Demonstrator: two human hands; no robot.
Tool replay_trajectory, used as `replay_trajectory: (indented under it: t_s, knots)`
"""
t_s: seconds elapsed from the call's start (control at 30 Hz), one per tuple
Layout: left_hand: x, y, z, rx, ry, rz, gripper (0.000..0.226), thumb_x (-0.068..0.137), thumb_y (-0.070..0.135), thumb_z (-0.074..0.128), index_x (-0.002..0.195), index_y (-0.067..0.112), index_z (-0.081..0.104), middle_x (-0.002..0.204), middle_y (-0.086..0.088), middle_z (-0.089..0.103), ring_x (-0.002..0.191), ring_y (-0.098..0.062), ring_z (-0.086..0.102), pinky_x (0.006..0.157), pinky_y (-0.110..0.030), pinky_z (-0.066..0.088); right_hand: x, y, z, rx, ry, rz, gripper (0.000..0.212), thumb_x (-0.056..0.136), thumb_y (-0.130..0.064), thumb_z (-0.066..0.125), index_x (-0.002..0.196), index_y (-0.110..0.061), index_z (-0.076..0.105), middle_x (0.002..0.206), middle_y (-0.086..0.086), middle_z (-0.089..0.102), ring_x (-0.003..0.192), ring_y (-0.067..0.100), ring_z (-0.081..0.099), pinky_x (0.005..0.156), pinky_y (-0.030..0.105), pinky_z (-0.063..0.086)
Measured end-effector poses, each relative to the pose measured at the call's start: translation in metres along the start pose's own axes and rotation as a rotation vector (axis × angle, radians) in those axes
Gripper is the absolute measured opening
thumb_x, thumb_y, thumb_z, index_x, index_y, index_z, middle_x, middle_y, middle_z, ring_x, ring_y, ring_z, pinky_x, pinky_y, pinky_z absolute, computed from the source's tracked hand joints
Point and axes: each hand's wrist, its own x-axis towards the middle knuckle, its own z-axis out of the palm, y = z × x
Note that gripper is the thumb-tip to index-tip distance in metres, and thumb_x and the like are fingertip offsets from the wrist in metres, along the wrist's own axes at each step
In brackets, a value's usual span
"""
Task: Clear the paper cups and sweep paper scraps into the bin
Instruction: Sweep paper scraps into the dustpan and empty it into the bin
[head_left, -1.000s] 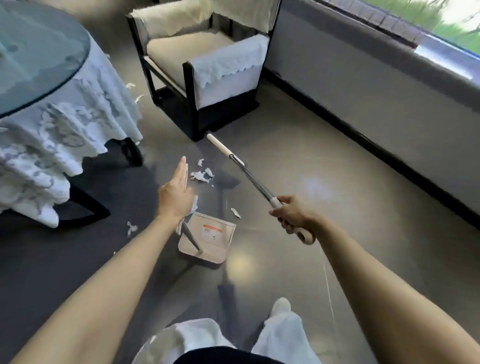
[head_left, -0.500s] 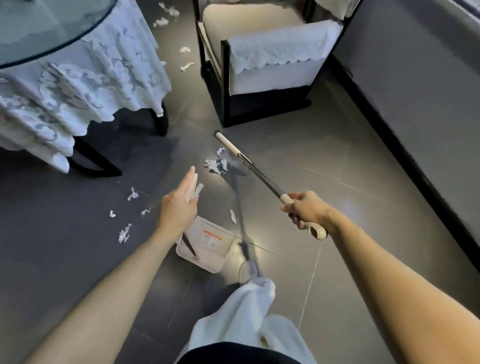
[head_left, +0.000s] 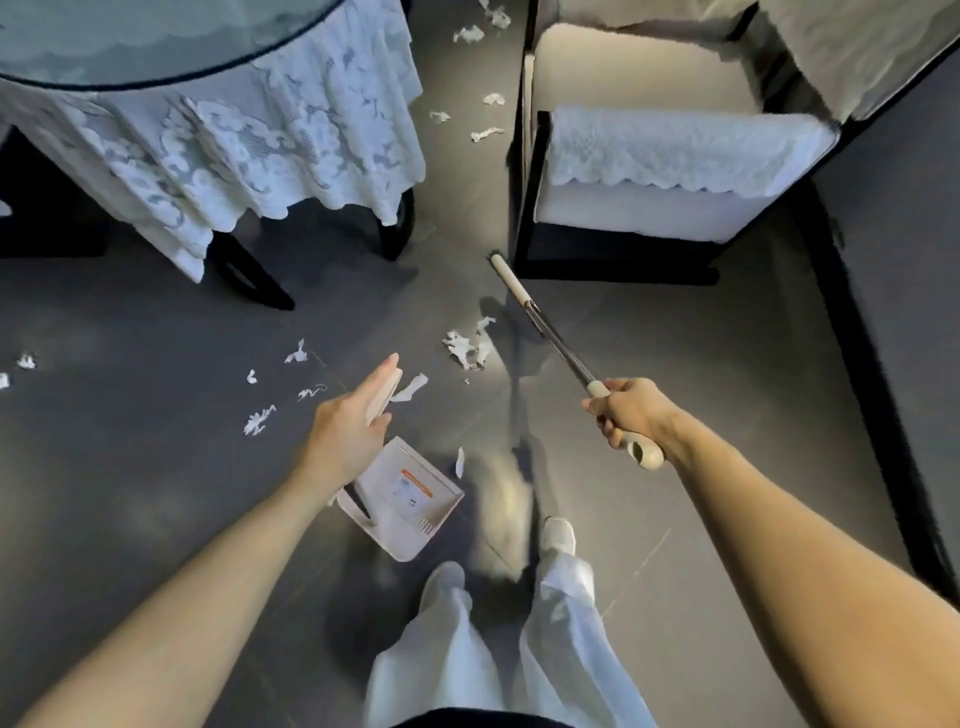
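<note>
gripping the broom pole (head_left: 545, 332) in the right hand (head_left: 628, 415), wrapping every finger tight round the beige grip near its looped end, and pointing the pole away toward the foot of the armchair (head_left: 649, 171); not making out the broom head. holding the dustpan handle (head_left: 385, 388) upright in the left hand (head_left: 345, 434), laying the forefinger straight along its beige top and seeming to curl the lower fingers under it; not seeing the thumb. resting the dustpan (head_left: 415, 499) on the dark floor (head_left: 701, 364), just ahead of the white shoes (head_left: 558, 535). looking down at paper scraps (head_left: 467, 345) clumped on the floor between the two hands, at looser bits (head_left: 258, 420) scattered left of the left hand, at one sliver (head_left: 460, 461) just beside the dustpan's edge, and at further pieces (head_left: 488, 132) lying between the lace-covered table (head_left: 260, 130) and the armchair.
</note>
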Motion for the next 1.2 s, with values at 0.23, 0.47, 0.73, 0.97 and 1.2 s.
replay_trajectory:
  t_s: [0.23,0.47,0.73,0.97,1.2]
  knots:
    - [-0.004,0.029,0.022,0.066,0.087,-0.106,0.076,0.092,0.012,0.059,0.143,0.056,0.023,0.126,-0.001,0.063,0.113,-0.026,0.055,0.085,-0.021,0.036,0.062,-0.04,-0.05,-0.181,-0.088,-0.022,0.023,0.094,0.006,0.049,0.113,-0.005,0.051,0.067,0.007,0.049,0.041,0.011,0.036,0.031,0.014,0.033]
    - [-0.024,0.056,0.059,-0.087,0.231,-0.263,0.082,0.095,0.013,0.054,0.13,0.075,0.014,0.124,-0.001,0.063,0.1,-0.023,0.06,0.087,-0.024,0.041,0.095,-0.042,-0.043,-0.522,-0.19,-0.01,0.008,0.094,0.0,0.046,0.092,0.001,0.054,0.056,0.01,0.046,0.037,0.016,0.043,0.039,0.024,0.04]
    - [-0.039,0.053,0.072,-0.189,0.356,-0.432,0.072,0.096,0.015,0.05,0.14,0.062,0.02,0.129,-0.002,0.062,0.105,-0.043,0.059,0.09,-0.042,0.051,0.068,-0.021,-0.071,-0.623,-0.32,0.042,0.016,0.088,0.001,0.043,0.086,-0.005,0.058,0.057,0.008,0.045,0.039,0.014,0.039,0.037,0.02,0.034]
    - [-0.027,0.055,0.078,-0.178,0.449,-0.432,0.069,0.095,0.012,0.053,0.149,0.042,0.023,0.143,0.002,0.05,0.126,-0.034,0.048,0.099,-0.028,0.036,0.066,-0.054,-0.073,-0.473,-0.294,0.07,0.019,0.091,-0.002,0.044,0.102,-0.011,0.056,0.044,0.0,0.045,0.037,0.01,0.035,0.033,0.016,0.031]
    - [0.008,0.05,0.075,-0.223,0.476,-0.41,0.069,0.095,0.01,0.052,0.15,0.041,0.023,0.141,0.0,0.053,0.11,-0.032,0.056,0.086,-0.021,0.035,0.079,-0.067,-0.035,-0.708,-0.33,0.224,0.01,0.095,-0.01,0.04,0.099,-0.006,0.049,0.048,0.007,0.049,0.036,0.017,0.046,0.041,0.015,0.038]
